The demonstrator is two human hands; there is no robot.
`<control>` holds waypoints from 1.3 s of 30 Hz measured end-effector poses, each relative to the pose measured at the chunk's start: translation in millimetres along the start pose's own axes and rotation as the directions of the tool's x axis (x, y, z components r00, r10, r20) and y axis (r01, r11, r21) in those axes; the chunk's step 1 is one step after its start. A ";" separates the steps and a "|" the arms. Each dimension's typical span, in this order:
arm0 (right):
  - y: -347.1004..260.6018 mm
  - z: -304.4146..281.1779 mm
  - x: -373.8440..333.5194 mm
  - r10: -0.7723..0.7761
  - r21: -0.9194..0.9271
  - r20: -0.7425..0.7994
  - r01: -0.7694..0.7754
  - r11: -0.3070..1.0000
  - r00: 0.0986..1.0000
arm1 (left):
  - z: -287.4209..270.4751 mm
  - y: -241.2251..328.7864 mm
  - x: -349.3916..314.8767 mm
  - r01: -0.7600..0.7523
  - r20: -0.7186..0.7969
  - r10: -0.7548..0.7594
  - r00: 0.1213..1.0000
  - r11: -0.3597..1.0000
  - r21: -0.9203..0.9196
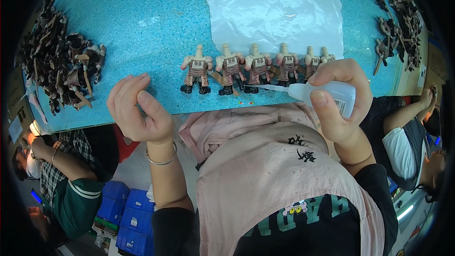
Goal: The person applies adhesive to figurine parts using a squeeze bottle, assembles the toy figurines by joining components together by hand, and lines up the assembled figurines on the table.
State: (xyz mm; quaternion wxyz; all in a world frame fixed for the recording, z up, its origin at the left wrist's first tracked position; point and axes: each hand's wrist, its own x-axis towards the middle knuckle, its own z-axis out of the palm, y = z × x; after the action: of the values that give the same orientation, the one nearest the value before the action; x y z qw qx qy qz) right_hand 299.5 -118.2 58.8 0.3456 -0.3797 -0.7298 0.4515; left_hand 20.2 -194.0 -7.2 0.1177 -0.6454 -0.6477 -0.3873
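Rightmost figure (326,56) partly behind right hand (342,124)

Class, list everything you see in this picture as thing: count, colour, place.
Headless figures: six visible, brown and cream with black boots, row near the table's front edge
Squeeze bottle: one, translucent white, in the right hand
Plastic sheet: one, whitish, behind the row
Left pile: uncountable small pieces, dark brown and tan, table's left
Right pile: uncountable, similar colours, far right
Table: one, blue
Bins: several, blue, lower left
Co-workers: at least two, dark clothing, both sides
Apron: one, pink, on the person
Bracelet: one, silver, left wrist
Left hand: one, empty, left of the row
Right hand: one, gripping the bottle
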 end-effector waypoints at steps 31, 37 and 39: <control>1.7 -26.7 -22.5 0.059 0.060 -0.101 -0.053 0.997 0.993 | 2.5 2.3 0.2 0.014 -0.023 -0.014 1.000 1.000 0.002; 3.1 -25.8 -20.9 0.042 0.009 -0.079 -0.041 0.999 0.996 | 3.4 1.6 -0.2 0.013 -0.011 -0.012 1.000 1.000 0.019; 3.4 -23.2 -20.5 0.040 0.015 -0.079 -0.039 0.999 0.996 | 3.3 1.6 -0.7 0.011 -0.012 -0.011 1.000 1.000 0.014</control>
State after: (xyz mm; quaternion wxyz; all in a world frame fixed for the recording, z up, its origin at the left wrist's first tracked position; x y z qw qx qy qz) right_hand 329.8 -125.6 60.5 0.3680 -0.4092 -0.7047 0.4479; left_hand 23.0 -192.5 -9.3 0.1240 -0.6388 -0.6533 -0.3870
